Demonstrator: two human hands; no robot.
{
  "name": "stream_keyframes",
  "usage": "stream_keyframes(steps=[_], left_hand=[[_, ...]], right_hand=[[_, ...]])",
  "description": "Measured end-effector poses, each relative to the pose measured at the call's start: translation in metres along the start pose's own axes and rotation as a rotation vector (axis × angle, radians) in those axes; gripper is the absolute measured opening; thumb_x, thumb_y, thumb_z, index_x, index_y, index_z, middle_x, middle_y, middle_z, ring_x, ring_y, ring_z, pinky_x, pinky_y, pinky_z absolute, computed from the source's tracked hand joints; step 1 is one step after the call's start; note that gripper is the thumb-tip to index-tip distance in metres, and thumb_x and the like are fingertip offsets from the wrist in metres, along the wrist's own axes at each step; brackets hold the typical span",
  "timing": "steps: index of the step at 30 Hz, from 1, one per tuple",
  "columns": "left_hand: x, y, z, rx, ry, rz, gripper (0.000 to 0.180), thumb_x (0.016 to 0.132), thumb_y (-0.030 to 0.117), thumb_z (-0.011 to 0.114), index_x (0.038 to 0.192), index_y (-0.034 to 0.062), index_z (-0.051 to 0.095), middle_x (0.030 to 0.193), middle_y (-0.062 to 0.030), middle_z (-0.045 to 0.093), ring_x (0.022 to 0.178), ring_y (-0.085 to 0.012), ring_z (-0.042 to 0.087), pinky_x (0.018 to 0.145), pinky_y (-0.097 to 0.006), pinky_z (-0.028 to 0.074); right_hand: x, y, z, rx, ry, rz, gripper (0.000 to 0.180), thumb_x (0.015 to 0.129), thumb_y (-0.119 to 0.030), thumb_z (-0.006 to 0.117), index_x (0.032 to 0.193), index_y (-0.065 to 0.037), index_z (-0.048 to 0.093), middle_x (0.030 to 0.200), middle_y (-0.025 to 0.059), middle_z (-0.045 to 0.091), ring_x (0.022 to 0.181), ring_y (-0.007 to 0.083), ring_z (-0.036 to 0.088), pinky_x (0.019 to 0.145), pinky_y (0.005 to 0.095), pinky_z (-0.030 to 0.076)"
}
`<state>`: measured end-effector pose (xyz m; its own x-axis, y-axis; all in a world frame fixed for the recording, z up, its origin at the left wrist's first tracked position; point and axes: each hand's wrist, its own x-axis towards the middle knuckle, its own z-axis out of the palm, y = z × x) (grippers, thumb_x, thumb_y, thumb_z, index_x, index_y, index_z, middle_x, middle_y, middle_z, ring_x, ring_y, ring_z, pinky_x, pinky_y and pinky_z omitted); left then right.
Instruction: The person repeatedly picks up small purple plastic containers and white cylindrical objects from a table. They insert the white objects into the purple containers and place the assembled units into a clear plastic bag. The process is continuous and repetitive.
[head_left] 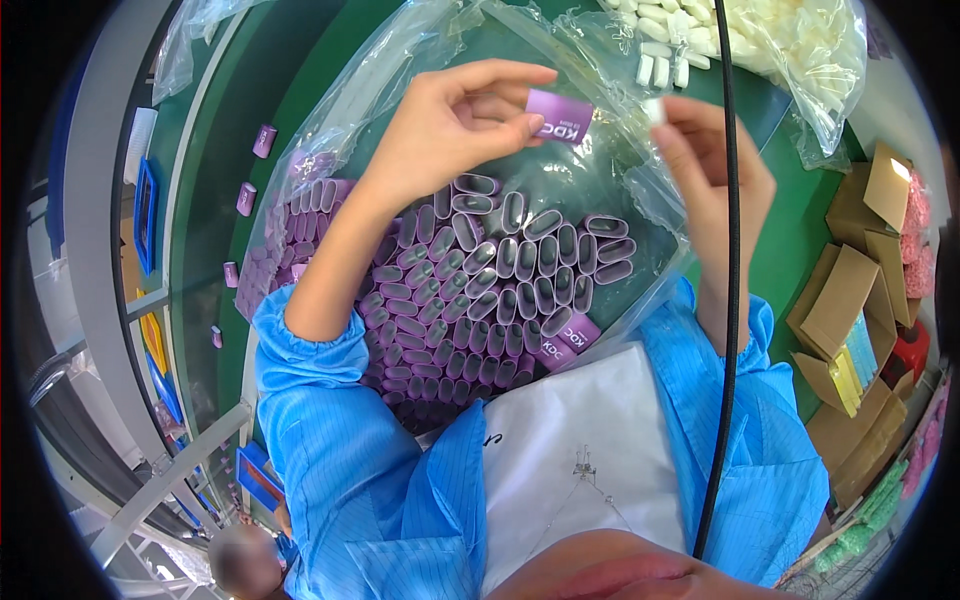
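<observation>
My left hand [455, 125] is closed, gripping a purple oval shell [560, 116] with white lettering between thumb and fingers. To its right, my right hand [712, 160] pinches a small white piece [654, 111] between thumb and fingertips. The shell and the white piece are apart. Below my hands, many purple oval shells [480, 290] stand packed together, their open ends up. They rest in a large transparent plastic bag [610, 185] spread on the green work surface. Two shells [568, 342] lie on their sides near my body.
A bag of white plastic pieces [690, 35] lies at the far right. Several purple shells [246, 198] sit in a spaced row on the green belt [215, 150] at left. Opened cardboard boxes [845, 310] stand at right. A black cable [728, 300] hangs across the view. Another person [245, 560] is at lower left.
</observation>
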<state>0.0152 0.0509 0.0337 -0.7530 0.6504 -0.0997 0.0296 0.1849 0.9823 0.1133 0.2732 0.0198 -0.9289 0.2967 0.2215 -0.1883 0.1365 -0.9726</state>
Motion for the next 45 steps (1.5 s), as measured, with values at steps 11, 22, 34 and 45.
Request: stream_keyframes(steps=[11,22,34,45], left_hand=[[-0.005,-0.014,0.022,-0.209,0.011,0.131,0.031,0.087,-0.006,0.063,0.117,-0.0103,0.06,0.112,-0.019,0.065,0.101,-0.0259,0.067,0.088,-0.038,0.058],[-0.002,-0.013,0.023,-0.384,0.015,0.073,0.033,0.088,0.0,0.064,0.119,-0.0092,0.06,0.111,-0.0206,0.066,0.096,-0.0263,0.068,0.084,-0.038,0.06],[-0.004,-0.016,0.034,-0.5,0.041,0.078,0.033,0.092,0.007,0.06,0.122,-0.0081,0.058,0.111,-0.0209,0.066,0.098,-0.0267,0.068,0.086,-0.038,0.059],[-0.017,0.004,-0.139,0.259,0.377,-0.071,0.039,0.091,0.021,0.066,0.122,-0.0014,0.063,0.105,-0.01,0.068,0.095,-0.0145,0.064,0.087,-0.027,0.05]], right_hand=[[-0.005,0.014,0.017,0.123,-0.111,-0.064,0.018,0.085,0.003,0.069,0.102,0.002,0.068,0.1,0.0095,0.065,0.086,0.013,0.062,0.077,0.0238,0.049],[-0.016,0.026,0.019,0.187,-0.068,-0.122,0.016,0.086,0.003,0.068,0.103,0.004,0.068,0.103,0.0133,0.066,0.086,0.0155,0.065,0.073,0.0239,0.052],[-0.019,0.025,0.026,-0.129,0.041,-0.423,0.017,0.082,0.002,0.07,0.099,0.002,0.07,0.098,0.0134,0.069,0.082,0.0176,0.066,0.07,0.0267,0.052],[0.044,0.04,-0.038,-0.486,0.262,-0.02,0.019,0.087,-0.017,0.07,0.095,-0.001,0.071,0.087,0.0095,0.071,0.074,0.0145,0.066,0.07,0.0279,0.052]])
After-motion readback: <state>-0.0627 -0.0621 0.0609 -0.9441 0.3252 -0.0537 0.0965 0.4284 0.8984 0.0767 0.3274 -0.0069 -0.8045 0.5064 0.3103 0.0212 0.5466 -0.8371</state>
